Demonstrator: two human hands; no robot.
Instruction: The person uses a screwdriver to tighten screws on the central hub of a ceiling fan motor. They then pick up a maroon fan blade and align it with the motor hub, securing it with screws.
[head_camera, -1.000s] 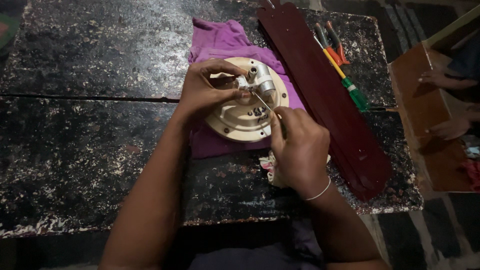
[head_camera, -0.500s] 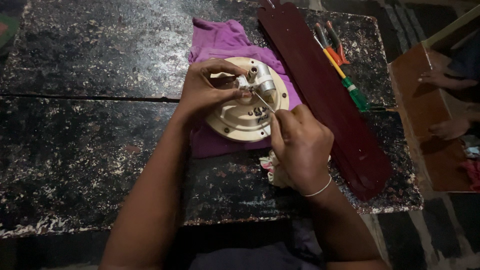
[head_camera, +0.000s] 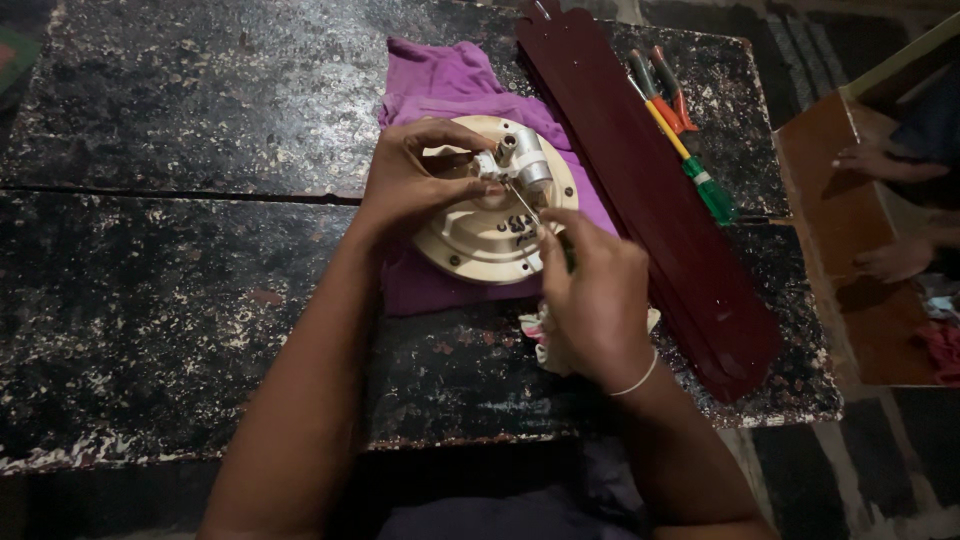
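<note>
A: What lies nearest on the counter (head_camera: 180, 330)?
B: A crumpled pale rag (head_camera: 545, 335), half hidden under the right hand (head_camera: 592, 300), whose fingers pinch a thin metal tool (head_camera: 527, 212).
A: And the cream round plate (head_camera: 480, 235)?
B: On the purple cloth (head_camera: 450, 85); the left hand (head_camera: 410, 180) grips its silver fitting (head_camera: 525, 165).
A: Further off?
B: A dark red blade (head_camera: 650, 190), then a green and yellow screwdriver (head_camera: 690, 165) and orange pliers (head_camera: 670, 90)
</note>
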